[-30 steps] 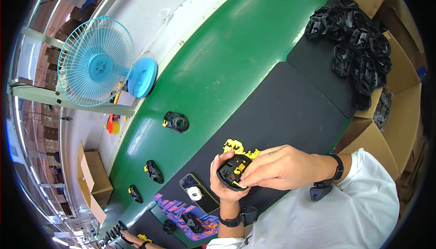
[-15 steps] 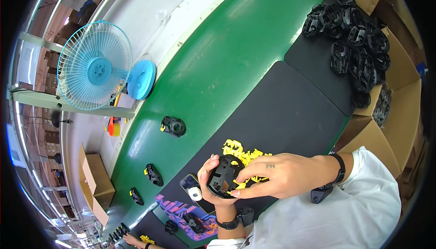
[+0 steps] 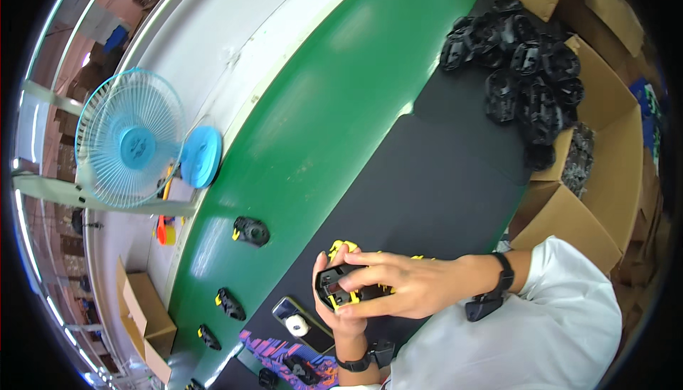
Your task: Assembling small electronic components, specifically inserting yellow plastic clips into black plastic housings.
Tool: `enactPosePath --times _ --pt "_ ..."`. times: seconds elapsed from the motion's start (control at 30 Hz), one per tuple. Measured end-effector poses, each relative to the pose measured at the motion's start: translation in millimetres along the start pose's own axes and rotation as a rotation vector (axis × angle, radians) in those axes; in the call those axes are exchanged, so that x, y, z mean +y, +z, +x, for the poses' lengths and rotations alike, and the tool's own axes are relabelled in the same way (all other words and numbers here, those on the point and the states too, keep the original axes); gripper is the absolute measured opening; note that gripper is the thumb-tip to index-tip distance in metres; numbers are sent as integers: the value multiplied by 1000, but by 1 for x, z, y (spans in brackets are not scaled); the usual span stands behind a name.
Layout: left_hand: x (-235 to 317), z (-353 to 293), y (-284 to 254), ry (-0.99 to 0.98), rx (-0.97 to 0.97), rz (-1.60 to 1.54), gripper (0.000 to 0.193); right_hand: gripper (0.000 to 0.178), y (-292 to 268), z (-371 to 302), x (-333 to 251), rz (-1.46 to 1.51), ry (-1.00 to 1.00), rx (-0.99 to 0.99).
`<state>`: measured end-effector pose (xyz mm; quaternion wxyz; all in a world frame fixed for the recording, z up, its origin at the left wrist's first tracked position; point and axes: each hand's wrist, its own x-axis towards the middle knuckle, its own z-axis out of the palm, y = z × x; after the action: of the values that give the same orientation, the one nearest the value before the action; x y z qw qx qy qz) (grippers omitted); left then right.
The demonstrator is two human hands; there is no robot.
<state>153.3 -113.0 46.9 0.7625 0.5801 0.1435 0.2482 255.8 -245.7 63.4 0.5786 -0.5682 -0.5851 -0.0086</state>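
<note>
Since half a second ago, right hand (image 3: 420, 287) shifted farther left across black plastic hollow shell (image 3: 331, 276). Palm down, fingers spread, thumb by shell's near edge; whether gripping, cannot tell. Left hand (image 3: 346, 324) cups shell from left and below, holding it above flat black mat (image 3: 441, 177), beside small yellow plastic pieces (image 3: 344, 246).

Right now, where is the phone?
In the head view, the phone lies low, left of the left hand, near the colourful mat, with a small white object on it.
</note>
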Motion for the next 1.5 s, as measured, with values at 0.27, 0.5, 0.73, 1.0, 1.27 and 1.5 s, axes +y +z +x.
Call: enactPosePath --times 0.27,0.5,0.73,1.0,1.27,1.5 --pt "-14 -10 -10 24 -95 430 65 57 -28 -40 36 -459 359 -295" --pt "-36 -24 -63 140 128 465 34 44 -57 -58 38 -612 409 -158" --pt "-62 -57 -88 99 563 452 28 12 -97 -89 47 -333 506 -391" --pt "-67 -62 -103 108 463 347 28 34 -49 -41 84 -248 330 -239" --pt "-66 -68 -103 98 482 385 17 22 -124 -61 64 -764 537 168" --pt "-63 -60 -92 46 446 512 5 62 -205 -93 20 -1559 964 238"
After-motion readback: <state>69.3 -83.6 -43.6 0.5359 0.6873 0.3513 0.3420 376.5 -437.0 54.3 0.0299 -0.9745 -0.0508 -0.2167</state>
